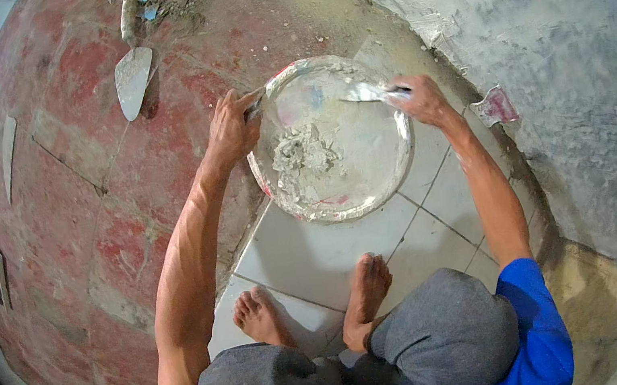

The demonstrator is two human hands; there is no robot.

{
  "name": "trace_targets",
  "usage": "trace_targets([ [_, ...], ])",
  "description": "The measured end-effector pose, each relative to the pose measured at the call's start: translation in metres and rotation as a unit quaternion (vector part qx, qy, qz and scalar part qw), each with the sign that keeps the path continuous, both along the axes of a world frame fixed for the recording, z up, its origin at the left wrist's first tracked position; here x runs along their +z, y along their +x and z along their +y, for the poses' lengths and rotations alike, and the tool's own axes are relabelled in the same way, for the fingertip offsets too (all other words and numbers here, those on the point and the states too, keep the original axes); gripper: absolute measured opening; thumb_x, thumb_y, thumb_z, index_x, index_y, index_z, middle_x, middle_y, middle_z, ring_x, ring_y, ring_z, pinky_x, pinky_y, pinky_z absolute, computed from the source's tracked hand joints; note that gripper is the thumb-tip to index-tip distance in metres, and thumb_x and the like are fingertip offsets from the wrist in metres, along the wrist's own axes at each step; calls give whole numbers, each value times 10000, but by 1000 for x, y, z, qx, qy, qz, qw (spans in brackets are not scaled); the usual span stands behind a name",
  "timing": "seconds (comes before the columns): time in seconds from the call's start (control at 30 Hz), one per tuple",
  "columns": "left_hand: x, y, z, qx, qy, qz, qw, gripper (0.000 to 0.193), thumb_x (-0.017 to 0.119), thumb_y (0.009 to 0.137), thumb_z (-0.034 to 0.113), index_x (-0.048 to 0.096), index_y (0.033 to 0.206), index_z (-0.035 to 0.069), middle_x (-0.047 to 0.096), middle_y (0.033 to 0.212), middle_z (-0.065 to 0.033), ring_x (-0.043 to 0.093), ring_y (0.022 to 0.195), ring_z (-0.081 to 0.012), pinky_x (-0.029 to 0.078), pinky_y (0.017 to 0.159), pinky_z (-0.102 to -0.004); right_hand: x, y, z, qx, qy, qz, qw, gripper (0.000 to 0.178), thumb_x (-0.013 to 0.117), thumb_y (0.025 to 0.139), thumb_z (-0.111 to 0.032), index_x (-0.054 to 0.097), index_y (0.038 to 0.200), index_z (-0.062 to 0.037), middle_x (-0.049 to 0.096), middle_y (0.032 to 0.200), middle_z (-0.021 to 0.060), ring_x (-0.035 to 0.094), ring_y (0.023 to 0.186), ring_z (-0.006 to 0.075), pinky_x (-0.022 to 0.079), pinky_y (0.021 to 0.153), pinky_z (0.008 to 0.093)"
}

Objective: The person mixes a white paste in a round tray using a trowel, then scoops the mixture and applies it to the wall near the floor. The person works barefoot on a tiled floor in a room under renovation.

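The right hand (pixel 420 101) grips a putty knife (pixel 367 91), blade over the round basin (pixel 338 210) at centre frame, presumably to reach its contents. The left hand (pixel 234 126) is closed on a dark implement (pixel 255 105), kind unclear, at the basin's upper-left rim, probably steadying it. Pale plaster (pixel 304 152) is heaped inside. A trowel (pixel 135 79) lies upper left, apparently idle.

Got my left hand (pixel 234 126) and right hand (pixel 420 99) both curled in, forearms (pixel 187 237) stretched way out front, knees (pixel 450 332) bent, bare feet (pixel 366 294) kinda splayed.
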State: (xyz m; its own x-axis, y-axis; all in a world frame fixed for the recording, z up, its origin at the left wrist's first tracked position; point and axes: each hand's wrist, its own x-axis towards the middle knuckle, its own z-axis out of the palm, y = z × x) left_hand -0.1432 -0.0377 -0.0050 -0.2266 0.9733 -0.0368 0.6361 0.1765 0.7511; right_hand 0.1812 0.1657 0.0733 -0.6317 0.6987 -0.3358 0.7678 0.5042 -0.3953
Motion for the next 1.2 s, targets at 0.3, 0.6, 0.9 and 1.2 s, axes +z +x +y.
trace_targets([
  [0.3,-2,-2,-4,14,3,18,1000,489,638,819,84,679,1304,137,561,982,-187,556,995,-378,458,898,-479,15,-29,33,101,-33,-26,994,367,722,830,-364,755,1108,-127,757,995,155,718,900,329,552,835,423],
  [0.6,-4,-1,-3,18,-2,0,1000,433,670,843,124,692,1275,137,578,975,-185,566,992,-382,463,889,-478,28,-56,-14,232,77,19,970,314,722,803,-304,744,1077,-153,746,1016,102,717,900,309,576,793,422],
  [0.9,-11,-6,2,6,0,13,1000,437,658,842,166,688,1275,117,633,1053,-227,593,1038,-420,475,943,-485,18,-35,-110,184,311,106,926,279,746,793,-103,710,1065,-155,684,1013,66,724,772,235,607,658,357],
  [1.2,-7,-10,-10,64,2,-16,998,411,663,828,211,683,1216,76,696,1049,-240,649,1024,-418,511,911,-484,41,39,-157,-57,57,115,990,247,726,832,-115,701,1071,-57,732,935,180,724,874,355,567,703,437],
])
